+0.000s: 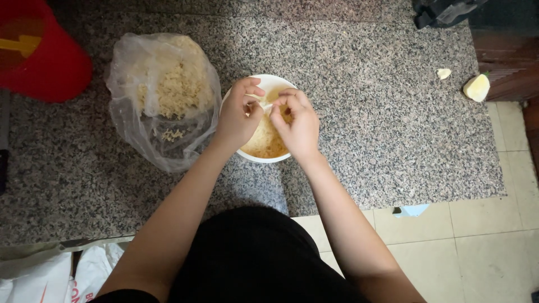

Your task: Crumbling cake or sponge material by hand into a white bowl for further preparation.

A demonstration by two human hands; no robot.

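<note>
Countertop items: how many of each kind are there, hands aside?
White bowl of noodles: 1
Clear plastic bag of dry noodles: 1
Red container: 1
Pale yellow pieces, one large and one small: 2
Dark object at the top edge: 1
Total: 6

Clear crumpled plastic bag of pale noodles on granite, white printed bags bottom left
</note>
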